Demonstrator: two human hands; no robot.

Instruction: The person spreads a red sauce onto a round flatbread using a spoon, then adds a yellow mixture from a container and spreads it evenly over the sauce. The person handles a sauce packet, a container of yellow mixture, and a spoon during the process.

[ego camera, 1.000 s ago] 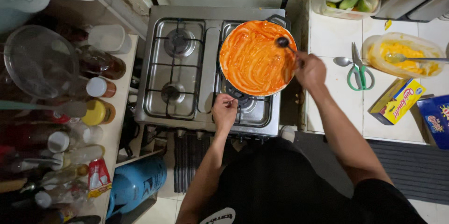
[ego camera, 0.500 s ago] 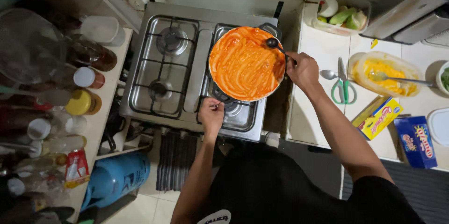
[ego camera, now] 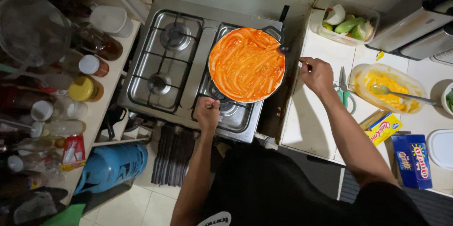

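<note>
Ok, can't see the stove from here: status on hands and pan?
Left hand grips round pan handle. Right hand holds dark spoon at rim. Orange sauced noodles inside. Nothing obstructing.

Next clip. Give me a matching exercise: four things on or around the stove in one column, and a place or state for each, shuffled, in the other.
Things:
1. pan
2. scissors
3. gas cylinder
4. yellow-lidded jar

Places or states:
A. on the floor below the shelf
B. on the shelf left of the stove
C. on the stove's right burners, full of orange food
D. flat on the white counter, just right of the right hand

Pairs: 1-C, 2-D, 3-A, 4-B
</note>
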